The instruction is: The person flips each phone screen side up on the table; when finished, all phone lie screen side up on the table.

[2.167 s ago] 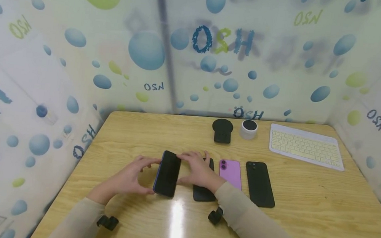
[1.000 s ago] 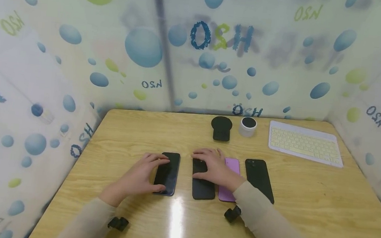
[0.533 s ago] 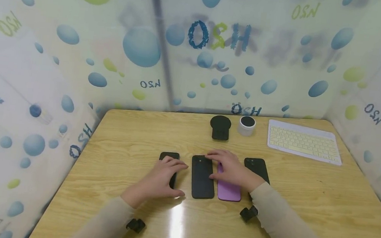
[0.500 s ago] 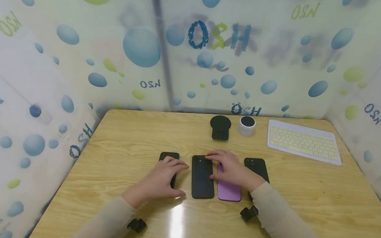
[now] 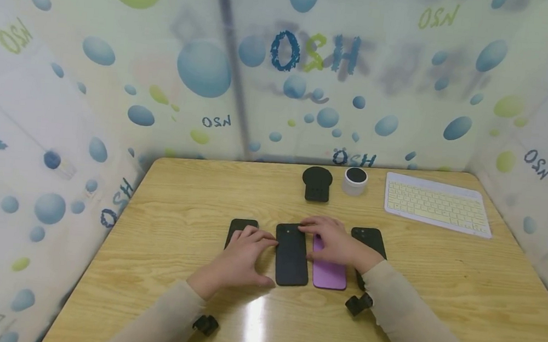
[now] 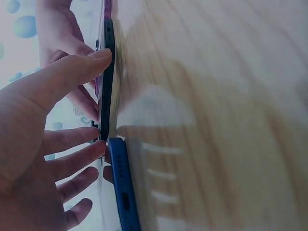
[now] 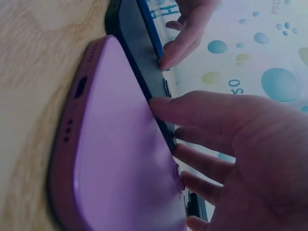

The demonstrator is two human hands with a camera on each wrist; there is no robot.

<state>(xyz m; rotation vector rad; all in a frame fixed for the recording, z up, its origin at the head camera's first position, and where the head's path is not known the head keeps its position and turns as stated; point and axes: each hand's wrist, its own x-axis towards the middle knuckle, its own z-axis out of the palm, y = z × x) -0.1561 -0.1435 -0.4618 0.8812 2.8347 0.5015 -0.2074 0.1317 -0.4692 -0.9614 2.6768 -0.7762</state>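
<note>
A black phone (image 5: 291, 261) lies camera side up on the table between my hands. My left hand (image 5: 240, 264) reaches over the leftmost phone (image 5: 239, 225), thumb and fingertips at the black phone's left edge. In the left wrist view the thumb (image 6: 91, 62) overlaps that edge, and the leftmost phone shows a blue side (image 6: 124, 185). My right hand (image 5: 333, 243) is over the purple phone (image 5: 328, 276), its fingertips at the black phone's right edge. The right wrist view has the thumb (image 7: 168, 107) against that edge, the other fingers loosely spread.
Another black phone (image 5: 368, 238) lies at the right, partly under the right forearm. Toward the back of the table (image 5: 193, 191) stand a black round-topped stand (image 5: 317, 183) and a white round device (image 5: 354, 182). A white keyboard (image 5: 439, 203) lies at the back right.
My left hand has let go of the leftmost phone, which was tilted up and now lies flat, and moved right to the black phone. My right hand has shifted right, to the black phone's right edge.
</note>
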